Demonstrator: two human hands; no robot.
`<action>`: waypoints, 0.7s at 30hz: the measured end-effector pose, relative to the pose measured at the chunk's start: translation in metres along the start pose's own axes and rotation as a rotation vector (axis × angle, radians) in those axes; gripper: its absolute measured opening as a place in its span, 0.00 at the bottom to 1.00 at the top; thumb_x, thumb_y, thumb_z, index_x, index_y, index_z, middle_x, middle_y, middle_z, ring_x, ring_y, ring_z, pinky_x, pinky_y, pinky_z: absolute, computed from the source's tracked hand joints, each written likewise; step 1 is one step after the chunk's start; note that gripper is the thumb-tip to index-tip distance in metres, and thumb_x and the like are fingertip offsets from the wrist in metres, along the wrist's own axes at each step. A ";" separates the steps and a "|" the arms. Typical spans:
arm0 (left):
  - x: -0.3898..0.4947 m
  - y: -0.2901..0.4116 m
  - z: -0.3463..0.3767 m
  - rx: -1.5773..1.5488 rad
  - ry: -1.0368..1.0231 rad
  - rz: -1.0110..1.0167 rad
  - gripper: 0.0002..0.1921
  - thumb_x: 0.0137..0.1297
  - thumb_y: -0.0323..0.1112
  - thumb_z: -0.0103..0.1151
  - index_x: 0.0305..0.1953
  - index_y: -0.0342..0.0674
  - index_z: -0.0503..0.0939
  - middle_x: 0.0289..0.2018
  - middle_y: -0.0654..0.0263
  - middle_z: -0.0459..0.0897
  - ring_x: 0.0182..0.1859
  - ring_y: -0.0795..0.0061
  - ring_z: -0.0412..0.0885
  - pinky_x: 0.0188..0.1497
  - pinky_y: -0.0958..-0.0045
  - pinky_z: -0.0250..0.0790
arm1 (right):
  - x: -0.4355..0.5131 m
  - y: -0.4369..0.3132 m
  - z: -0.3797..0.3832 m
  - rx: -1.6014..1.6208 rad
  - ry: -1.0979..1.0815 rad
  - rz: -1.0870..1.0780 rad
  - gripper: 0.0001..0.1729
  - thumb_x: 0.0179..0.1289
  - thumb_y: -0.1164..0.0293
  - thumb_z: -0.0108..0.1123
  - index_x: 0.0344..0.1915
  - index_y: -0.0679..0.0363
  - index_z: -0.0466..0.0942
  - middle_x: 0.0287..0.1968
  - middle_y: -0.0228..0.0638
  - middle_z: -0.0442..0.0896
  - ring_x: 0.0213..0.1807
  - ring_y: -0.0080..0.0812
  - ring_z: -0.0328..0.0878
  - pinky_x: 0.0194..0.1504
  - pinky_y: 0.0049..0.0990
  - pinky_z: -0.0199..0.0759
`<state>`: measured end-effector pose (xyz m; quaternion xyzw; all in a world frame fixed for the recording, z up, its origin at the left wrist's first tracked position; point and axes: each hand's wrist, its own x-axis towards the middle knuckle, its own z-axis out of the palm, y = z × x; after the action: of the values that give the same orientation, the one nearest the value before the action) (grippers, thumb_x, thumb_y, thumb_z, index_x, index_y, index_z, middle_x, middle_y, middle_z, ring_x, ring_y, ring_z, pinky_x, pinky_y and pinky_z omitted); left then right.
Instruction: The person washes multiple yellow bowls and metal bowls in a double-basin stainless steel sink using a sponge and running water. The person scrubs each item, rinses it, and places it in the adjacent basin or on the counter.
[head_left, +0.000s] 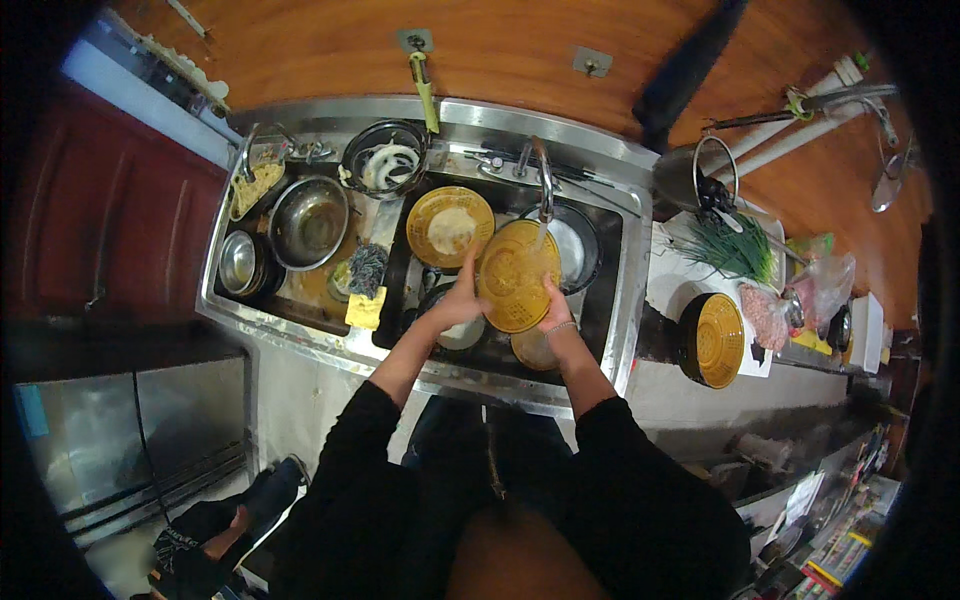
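Note:
A yellow-brown patterned bowl (517, 281) is tilted under the running faucet (541, 176), and water falls onto it. My right hand (555, 304) grips its lower right rim. At its left edge is my left hand (459, 300), slightly blurred, fingers extended and thumb apart; whether it touches the rim is unclear. Just beyond that hand sits a similar yellow bowl (418, 225) with pale foam in it. A dark pan with a light inside (574, 251) lies behind the tilted bowl, partly hidden. Another yellowish bowl (534, 350) shows beneath it in the sink basin (607, 300).
The left basin holds a metal bowl (309, 223) and stacked bowls (238, 262). A dark mesh scrubber (367, 268) and yellow sponge (366, 309) rest on the divider. At right stand stacked yellow bowls (718, 341) and green onions (731, 247). Another person (217, 532) is at lower left.

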<state>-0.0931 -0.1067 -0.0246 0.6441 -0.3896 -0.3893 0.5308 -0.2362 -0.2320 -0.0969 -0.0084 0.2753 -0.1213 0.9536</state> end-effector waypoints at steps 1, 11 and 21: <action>-0.007 0.006 -0.008 0.135 -0.051 0.113 0.54 0.52 0.24 0.60 0.67 0.56 0.26 0.60 0.57 0.59 0.63 0.64 0.59 0.57 0.62 0.62 | -0.004 0.002 -0.002 -0.098 0.022 -0.058 0.27 0.64 0.60 0.50 0.60 0.59 0.62 0.59 0.40 0.68 0.60 0.41 0.64 0.60 0.44 0.57; -0.018 -0.083 -0.077 -0.658 0.449 -0.818 0.27 0.53 0.37 0.63 0.53 0.50 0.65 0.37 0.70 0.75 0.38 0.73 0.75 0.40 0.73 0.67 | 0.046 0.013 -0.010 0.643 -0.124 0.547 0.36 0.53 0.48 0.56 0.57 0.57 0.66 0.52 0.42 0.72 0.47 0.38 0.74 0.46 0.30 0.72; 0.055 -0.167 -0.095 0.011 0.665 -0.938 0.20 0.47 0.48 0.67 0.29 0.35 0.77 0.20 0.62 0.77 0.19 0.72 0.75 0.18 0.73 0.65 | -0.012 0.027 -0.019 0.140 0.092 0.083 0.29 0.55 0.63 0.58 0.57 0.55 0.64 0.50 0.40 0.74 0.50 0.40 0.73 0.46 0.36 0.73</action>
<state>0.0306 -0.0988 -0.1818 0.8385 0.1236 -0.3577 0.3920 -0.2495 -0.2024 -0.1091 0.0751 0.3100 -0.1008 0.9424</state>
